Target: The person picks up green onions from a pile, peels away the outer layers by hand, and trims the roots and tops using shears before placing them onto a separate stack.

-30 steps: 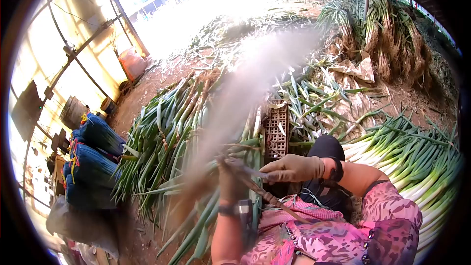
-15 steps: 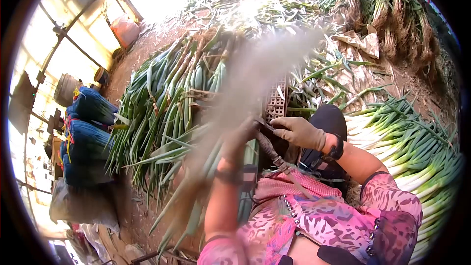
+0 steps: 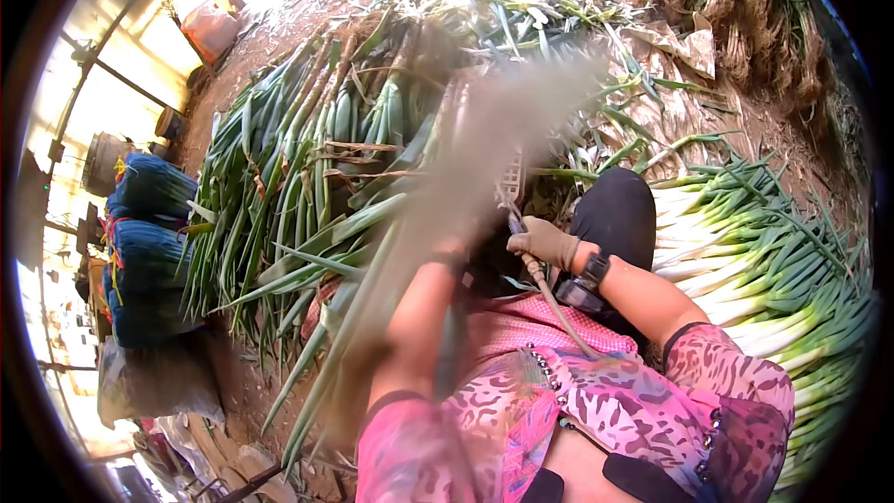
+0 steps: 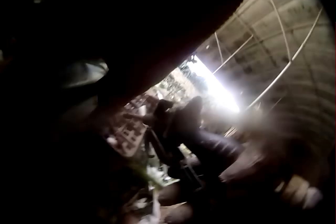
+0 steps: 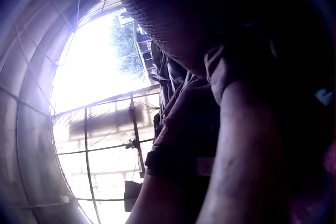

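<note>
My gloved right hand [image 3: 543, 244] grips a slim grey tool [image 3: 515, 222] at the end of a wrapped hose [image 3: 551, 298], which runs down to my chest. The same hose [image 5: 241, 134] crosses the right wrist view below the glove. Forward from my lap reaches my left forearm [image 3: 414, 326]; its hand is lost behind a broad blurred smear over the head view. Around that forearm lies a pile of long scallions [image 3: 298, 158], green leaves toward me. The left wrist view is too dark to show the left fingers.
Ahead of my knee [image 3: 616, 210] stands a perforated plastic crate [image 3: 513, 177]. Cleaned white-stemmed scallions [image 3: 745, 261] lie in a row at right. Rooted bunches [image 3: 736, 28] stand behind, loose peelings [image 3: 549, 9] cover the far ground, and blue-wrapped bundles [image 3: 147, 270] sit at left.
The head view has tipped downward. My left hand, earlier on the tool together with the right, has gone behind the smear; my right hand now holds the tool and hose upright near my knee.
</note>
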`<action>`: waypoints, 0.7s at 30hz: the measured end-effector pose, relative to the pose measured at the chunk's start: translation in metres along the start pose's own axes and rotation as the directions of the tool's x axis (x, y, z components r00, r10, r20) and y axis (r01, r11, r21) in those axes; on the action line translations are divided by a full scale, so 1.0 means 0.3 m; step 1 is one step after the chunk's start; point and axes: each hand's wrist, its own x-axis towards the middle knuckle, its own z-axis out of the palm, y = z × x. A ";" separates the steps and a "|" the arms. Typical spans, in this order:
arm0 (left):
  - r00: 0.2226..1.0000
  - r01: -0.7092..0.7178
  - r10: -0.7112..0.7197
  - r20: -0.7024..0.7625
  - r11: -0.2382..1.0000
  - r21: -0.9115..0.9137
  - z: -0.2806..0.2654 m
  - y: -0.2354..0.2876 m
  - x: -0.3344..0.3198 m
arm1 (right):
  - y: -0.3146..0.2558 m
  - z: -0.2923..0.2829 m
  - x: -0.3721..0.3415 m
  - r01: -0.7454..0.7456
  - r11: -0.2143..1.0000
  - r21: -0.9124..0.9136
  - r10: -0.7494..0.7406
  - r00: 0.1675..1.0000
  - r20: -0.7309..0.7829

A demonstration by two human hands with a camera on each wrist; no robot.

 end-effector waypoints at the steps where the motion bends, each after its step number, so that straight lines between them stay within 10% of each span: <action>1: 0.998 0.020 -0.018 0.052 0.999 -0.037 0.034 -0.024 0.038 | 0.087 -0.013 0.082 0.015 0.999 -0.038 -0.015 1.000 0.000; 3: 0.989 0.069 -0.044 0.142 0.982 -0.178 0.107 -0.086 0.096 | 0.100 0.004 0.103 -0.022 0.881 -0.473 -0.086 0.975 -0.207; 8: 0.940 0.309 -0.133 0.315 0.726 -0.615 0.148 -0.224 0.106 | 0.139 0.000 0.098 -0.007 0.844 -0.537 -0.156 0.954 -0.257; 13: 0.939 0.337 -0.179 0.293 0.637 -0.693 0.120 -0.281 0.067 | -0.052 -0.055 -0.075 -0.146 0.958 0.247 0.161 0.986 -0.041; 15: 0.941 0.334 -0.178 0.288 0.631 -0.700 0.132 -0.287 0.063 | 0.052 -0.041 -0.089 0.157 0.984 -0.082 -0.171 0.962 -0.214; 21: 0.952 0.289 -0.125 0.281 0.672 -0.682 0.179 -0.285 0.073 | -0.012 -0.081 -0.436 0.275 0.835 -0.477 -0.356 0.930 -0.087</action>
